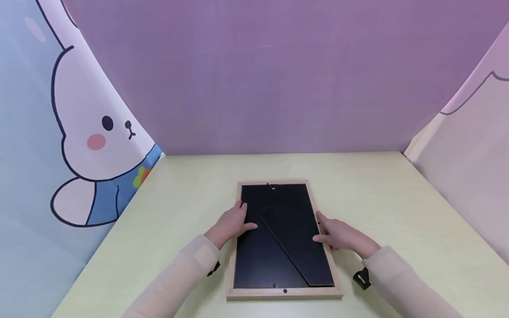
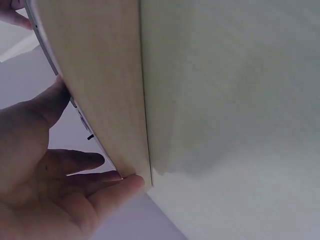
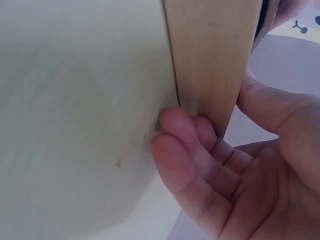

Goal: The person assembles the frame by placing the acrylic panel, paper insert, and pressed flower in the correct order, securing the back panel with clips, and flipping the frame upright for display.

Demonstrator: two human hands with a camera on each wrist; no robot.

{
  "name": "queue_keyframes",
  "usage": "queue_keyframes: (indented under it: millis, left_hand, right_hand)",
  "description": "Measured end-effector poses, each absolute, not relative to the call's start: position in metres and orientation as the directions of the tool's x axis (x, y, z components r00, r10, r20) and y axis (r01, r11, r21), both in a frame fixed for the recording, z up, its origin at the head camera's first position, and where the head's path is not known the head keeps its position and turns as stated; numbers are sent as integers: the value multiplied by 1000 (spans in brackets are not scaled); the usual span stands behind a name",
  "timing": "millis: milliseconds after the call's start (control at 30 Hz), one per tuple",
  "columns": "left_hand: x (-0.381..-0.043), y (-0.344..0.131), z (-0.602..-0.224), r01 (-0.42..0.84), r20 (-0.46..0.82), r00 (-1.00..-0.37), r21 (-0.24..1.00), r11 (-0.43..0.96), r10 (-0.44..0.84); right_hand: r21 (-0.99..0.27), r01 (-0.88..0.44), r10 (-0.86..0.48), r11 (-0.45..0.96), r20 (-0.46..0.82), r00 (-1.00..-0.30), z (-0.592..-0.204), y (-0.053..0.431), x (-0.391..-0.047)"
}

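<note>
A picture frame [image 1: 284, 294] with a pale wooden border lies back side up on the table. Its black backing board [image 1: 258, 265] carries a black easel stand [image 1: 298, 238], folded flat at a slant. My left hand [image 1: 232, 221] holds the left border, thumb over the back and a fingertip against the wooden side [image 2: 100, 75]. On the opposite border, my right hand [image 1: 337, 233] grips the frame, its thumb on top and its fingers curled against the outer side [image 3: 210, 60] low by the table. Some left fingertips are partly hidden behind the border in the left wrist view.
The pale yellow-green table [image 1: 191, 190] reaches back to a purple wall panel [image 1: 278, 79]. A side panel with a cartoon rabbit [image 1: 95, 132] stands at the left, and a pale panel [image 1: 469, 145] at the right.
</note>
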State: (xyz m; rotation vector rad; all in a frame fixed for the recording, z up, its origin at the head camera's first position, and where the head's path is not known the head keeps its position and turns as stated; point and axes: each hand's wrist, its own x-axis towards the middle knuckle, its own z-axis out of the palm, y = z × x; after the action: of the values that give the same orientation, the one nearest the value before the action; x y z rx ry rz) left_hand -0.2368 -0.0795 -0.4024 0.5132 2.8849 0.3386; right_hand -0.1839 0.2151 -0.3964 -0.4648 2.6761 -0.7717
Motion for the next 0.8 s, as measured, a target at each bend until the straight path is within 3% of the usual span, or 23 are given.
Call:
queue_keyframes:
  millis: [600, 800]
  left_hand:
    - [-222, -74, -402, 369, -120, -912, 175, 913, 391]
    - [-243, -70, -399, 411, -74, -900, 179, 894, 429]
  right_hand:
    - [-551, -226, -390, 803, -199, -899, -396, 219, -165]
    - [-554, -234, -391, 799, -183, -902, -398, 217, -166]
